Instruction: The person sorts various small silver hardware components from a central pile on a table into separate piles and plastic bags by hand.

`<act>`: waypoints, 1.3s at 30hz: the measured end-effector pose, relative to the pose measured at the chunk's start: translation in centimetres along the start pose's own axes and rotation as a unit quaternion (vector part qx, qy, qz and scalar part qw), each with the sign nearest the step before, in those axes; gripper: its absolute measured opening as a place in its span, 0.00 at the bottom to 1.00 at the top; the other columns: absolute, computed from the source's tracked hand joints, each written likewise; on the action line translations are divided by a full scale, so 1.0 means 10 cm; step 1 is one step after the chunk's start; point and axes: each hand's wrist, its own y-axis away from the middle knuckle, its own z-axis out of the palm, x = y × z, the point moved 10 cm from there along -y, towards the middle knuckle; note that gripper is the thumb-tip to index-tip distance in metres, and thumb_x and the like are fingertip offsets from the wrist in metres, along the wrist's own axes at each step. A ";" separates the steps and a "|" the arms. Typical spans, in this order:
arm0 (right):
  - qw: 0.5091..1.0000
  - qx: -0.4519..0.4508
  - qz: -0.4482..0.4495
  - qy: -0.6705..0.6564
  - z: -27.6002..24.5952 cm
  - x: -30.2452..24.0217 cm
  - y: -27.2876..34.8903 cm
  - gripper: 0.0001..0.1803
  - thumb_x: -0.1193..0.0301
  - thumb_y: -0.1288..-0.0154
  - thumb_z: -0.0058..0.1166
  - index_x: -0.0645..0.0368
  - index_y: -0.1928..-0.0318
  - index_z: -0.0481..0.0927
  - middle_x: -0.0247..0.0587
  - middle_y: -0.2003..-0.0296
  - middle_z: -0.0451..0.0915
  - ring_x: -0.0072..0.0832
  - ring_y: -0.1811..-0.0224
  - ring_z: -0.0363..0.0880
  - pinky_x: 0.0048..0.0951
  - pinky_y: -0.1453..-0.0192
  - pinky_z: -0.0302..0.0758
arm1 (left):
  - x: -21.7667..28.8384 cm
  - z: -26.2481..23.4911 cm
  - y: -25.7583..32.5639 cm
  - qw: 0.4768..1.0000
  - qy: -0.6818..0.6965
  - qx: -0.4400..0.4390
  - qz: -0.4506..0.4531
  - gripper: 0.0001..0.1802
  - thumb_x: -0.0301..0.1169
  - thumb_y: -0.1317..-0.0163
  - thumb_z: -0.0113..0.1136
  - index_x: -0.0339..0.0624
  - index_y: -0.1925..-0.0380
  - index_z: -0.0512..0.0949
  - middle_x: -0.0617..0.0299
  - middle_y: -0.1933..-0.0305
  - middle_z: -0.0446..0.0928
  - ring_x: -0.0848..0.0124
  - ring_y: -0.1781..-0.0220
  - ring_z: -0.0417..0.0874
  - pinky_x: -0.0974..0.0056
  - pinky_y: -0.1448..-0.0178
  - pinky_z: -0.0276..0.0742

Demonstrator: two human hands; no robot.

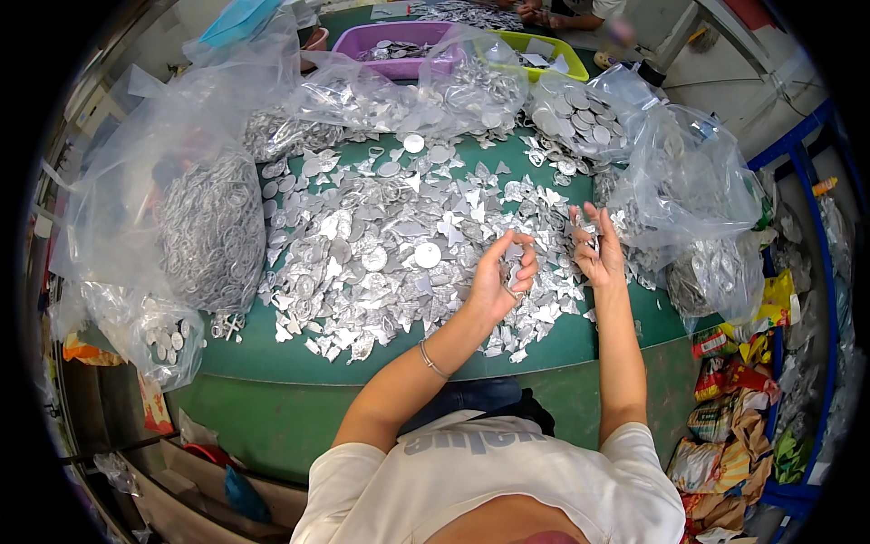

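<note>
Right-hand grip [598, 257] is narrow, the thumb and fingers closed about a small silver piece [593, 241] at the right edge of the heap of silver metal pieces [381, 258]. Left-hand grip [499, 288] sits over the right part of the heap, fingers curled and turned toward the right hand; a shiny bit shows near the palm, but one cannot tell whether it is held or lies beneath. A bracelet [433, 360] circles the left wrist.

The heap spreads loosely over the green tabletop [258, 358], its flat pieces mixed with round discs. Left of the heap stands a large clear bag [213, 231] filled with silver rings, and a smaller clear bag [169, 337] with oval pieces lies to its lower left. Beyond the heap's far right corner is a bag of discs [584, 118]; more clear bags of metal parts [716, 272] crowd its right side. Past its far edge stand a purple basin [399, 69] and a yellow-green basin [521, 41], with a co-worker's hands [536, 14] farther off.
</note>
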 end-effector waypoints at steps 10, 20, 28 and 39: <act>0.507 0.028 -0.317 0.801 0.52 -0.05 0.19 0.15 0.74 0.55 0.65 0.60 0.63 0.82 0.51 0.70 0.79 0.43 0.67 0.78 0.35 0.62 0.72 | 0.01 0.00 -0.01 1.000 -0.003 -0.009 0.003 0.15 0.41 0.34 0.44 0.39 0.64 0.70 0.62 0.75 0.62 0.75 0.78 0.61 0.76 0.83 0.54; 0.976 -0.079 -0.029 0.201 -0.09 -0.05 -0.02 0.04 0.73 0.42 0.56 0.55 0.65 0.76 0.40 0.69 0.79 0.21 0.78 0.75 0.15 0.85 0.65 | 0.02 0.01 0.00 1.000 0.006 -0.007 0.004 0.15 0.41 0.34 0.44 0.39 0.63 0.70 0.62 0.75 0.62 0.75 0.77 0.60 0.76 0.83 0.54; 0.993 -0.062 0.003 -0.101 0.14 0.18 -0.01 0.11 0.74 0.38 0.51 0.58 0.55 0.71 0.42 0.61 0.73 0.26 0.71 0.73 0.15 0.82 0.66 | 0.01 -0.01 -0.02 1.000 0.002 -0.006 0.002 0.14 0.40 0.33 0.44 0.40 0.62 0.70 0.62 0.75 0.63 0.76 0.78 0.62 0.76 0.83 0.55; 0.916 0.092 -0.255 0.295 0.79 0.58 0.32 0.10 0.74 0.38 0.52 0.59 0.56 0.72 0.38 0.70 0.76 0.20 0.80 0.71 0.17 0.84 0.64 | 0.39 -0.14 0.21 0.945 -0.125 0.168 0.252 0.13 0.38 0.33 0.46 0.40 0.62 0.72 0.67 0.69 0.67 0.80 0.69 0.66 0.75 0.70 0.63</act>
